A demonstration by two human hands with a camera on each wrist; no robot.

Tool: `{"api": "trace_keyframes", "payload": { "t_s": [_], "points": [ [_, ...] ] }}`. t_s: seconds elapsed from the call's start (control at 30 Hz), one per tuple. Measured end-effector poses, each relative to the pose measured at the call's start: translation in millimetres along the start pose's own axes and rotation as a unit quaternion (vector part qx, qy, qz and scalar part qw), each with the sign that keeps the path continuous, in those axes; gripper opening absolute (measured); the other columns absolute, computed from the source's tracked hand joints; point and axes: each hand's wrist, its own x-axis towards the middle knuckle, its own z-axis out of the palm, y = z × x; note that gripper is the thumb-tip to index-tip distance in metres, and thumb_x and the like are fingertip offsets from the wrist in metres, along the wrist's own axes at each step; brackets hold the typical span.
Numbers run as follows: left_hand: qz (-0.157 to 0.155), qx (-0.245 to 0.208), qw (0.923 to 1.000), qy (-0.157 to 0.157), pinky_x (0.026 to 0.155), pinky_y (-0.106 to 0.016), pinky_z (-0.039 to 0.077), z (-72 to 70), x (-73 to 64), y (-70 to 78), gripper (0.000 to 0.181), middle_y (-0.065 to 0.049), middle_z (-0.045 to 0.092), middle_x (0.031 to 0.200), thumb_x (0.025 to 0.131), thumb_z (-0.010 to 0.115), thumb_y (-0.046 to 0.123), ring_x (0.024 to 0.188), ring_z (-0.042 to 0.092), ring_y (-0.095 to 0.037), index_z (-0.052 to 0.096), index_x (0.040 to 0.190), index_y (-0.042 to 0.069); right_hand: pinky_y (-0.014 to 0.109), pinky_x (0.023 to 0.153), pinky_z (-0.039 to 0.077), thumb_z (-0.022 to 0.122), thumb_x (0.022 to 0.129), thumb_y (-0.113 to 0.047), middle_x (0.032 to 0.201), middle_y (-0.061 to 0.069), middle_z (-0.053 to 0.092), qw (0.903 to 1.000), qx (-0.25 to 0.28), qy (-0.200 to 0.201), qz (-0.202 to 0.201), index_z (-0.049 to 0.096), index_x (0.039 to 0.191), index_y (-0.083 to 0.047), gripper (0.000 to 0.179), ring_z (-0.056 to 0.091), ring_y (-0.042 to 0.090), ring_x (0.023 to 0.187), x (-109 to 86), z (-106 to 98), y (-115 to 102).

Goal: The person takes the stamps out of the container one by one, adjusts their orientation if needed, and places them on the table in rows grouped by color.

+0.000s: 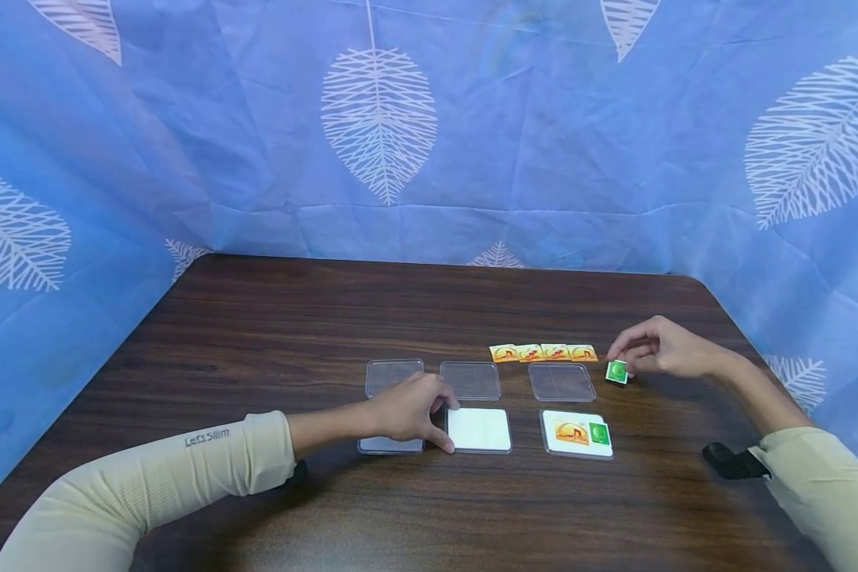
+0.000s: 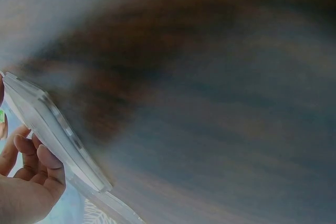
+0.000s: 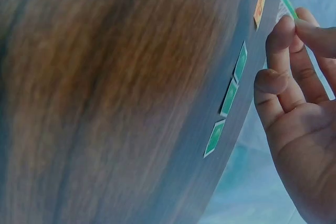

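My left hand [image 1: 409, 405] holds a flat clear case with a white card [image 1: 481, 430] at its left corners, thumb at the near one and forefinger at the far one. In the left wrist view several fingertips curl beside the case edge [image 2: 63, 135]. To the right, my right hand [image 1: 668, 349] pinches a small green picture piece [image 1: 617, 371] between thumb and forefinger. Its pale back shows in the right wrist view. Another cased white card [image 1: 577, 451] bears an orange picture [image 1: 571, 432] and a green one [image 1: 599, 433] side by side.
Three clear lids [image 1: 469, 381] form a row behind the cases. Another case [image 1: 390, 446] lies partly under my left hand. Behind the lids are several orange picture pieces [image 1: 554, 353]. Three green pieces [image 3: 229, 98] lie on the wooden table [image 1: 329, 310].
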Motion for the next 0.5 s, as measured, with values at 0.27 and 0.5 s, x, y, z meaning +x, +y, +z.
{"api": "trace_keyframes", "payload": {
  "t_s": [0.27,0.5],
  "points": [
    [-0.001,0.003,1.0,0.0,0.058,-0.021,0.031,-0.2,-0.2,0.2,0.048,0.001,0.049,0.078,0.077,0.095,0.021,0.068,0.04,-0.008,0.074,0.113,-0.002,0.037,0.07,0.059,0.061,0.094,0.013,0.114,0.0,0.073,0.999,0.015,0.007,0.041,0.066,0.113,0.016,0.02,0.073,0.015,0.086,-5.4,-3.3,-0.8],
    [0.006,-0.001,1.0,-0.001,0.059,-0.02,0.031,-0.3,0.2,0.0,0.047,0.001,0.048,0.078,0.077,0.094,0.02,0.067,0.04,-0.008,0.074,0.113,-0.002,0.036,0.069,0.059,0.06,0.094,0.015,0.115,-0.005,0.073,0.9992,0.013,0.008,0.037,0.067,0.113,0.015,0.02,0.073,0.015,0.087,-7.2,-4.8,1.1]
  ]
}}
